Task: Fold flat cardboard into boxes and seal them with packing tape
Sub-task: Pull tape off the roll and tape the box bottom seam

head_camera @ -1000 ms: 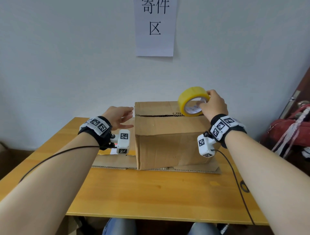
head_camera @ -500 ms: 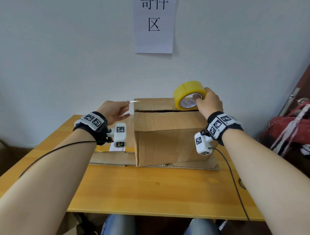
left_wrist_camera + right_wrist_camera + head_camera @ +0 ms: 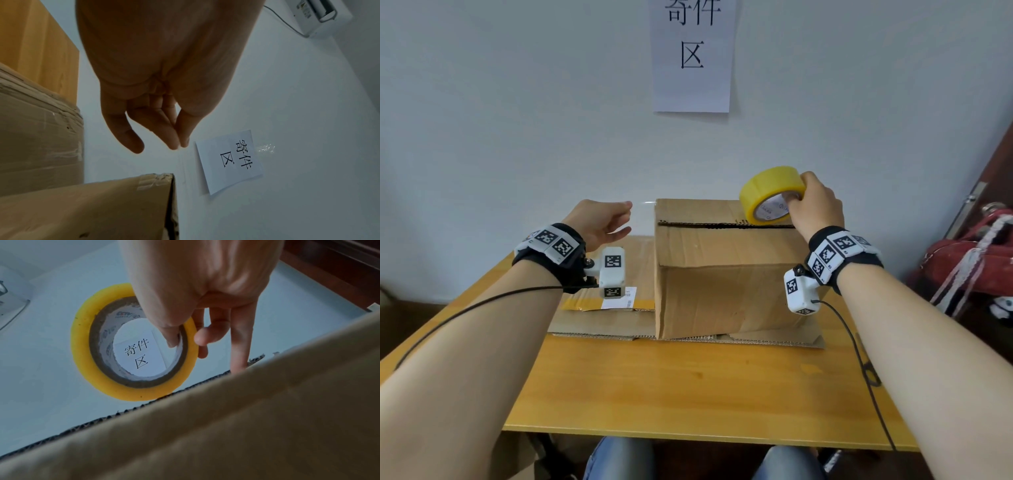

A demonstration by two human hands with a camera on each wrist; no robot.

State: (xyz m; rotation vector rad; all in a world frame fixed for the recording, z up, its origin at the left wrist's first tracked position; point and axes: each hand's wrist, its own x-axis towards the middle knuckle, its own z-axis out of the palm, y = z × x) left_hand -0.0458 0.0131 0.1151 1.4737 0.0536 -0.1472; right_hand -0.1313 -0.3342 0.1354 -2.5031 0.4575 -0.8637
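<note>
At the bottom of the head view, the near edge of the wooden table (image 3: 688, 394) is seen, with denim-clad knees below it. Further in, at the centre of the frame, flattened cardboard sheets (image 3: 599, 322) lie on the table, and a folded cardboard box (image 3: 726, 274) stands on top of them. Its top flaps are closed, with a dark seam running across the top.

Left of centre, the left hand (image 3: 599, 222) is held in the air just beside the box's upper left corner. In the left wrist view its thumb and forefinger tips (image 3: 176, 142) are seen pressed together. A thin, clear strip of tape (image 3: 643, 202) appears to run from that pinch to the box edge, though it is faint.

Right of centre, the yellow tape roll (image 3: 770, 193) is held upright at the right end of the seam, touching the box top. It is gripped by the right hand (image 3: 815, 209): in the right wrist view the thumb (image 3: 170, 331) is hooked inside the core and other fingers are wrapped outside, while one straight finger points down to the flap edge.

Farthest away, a white paper sign (image 3: 691, 54) is stuck on the wall at upper centre, and a red bag (image 3: 969, 260) sits at the right edge.
</note>
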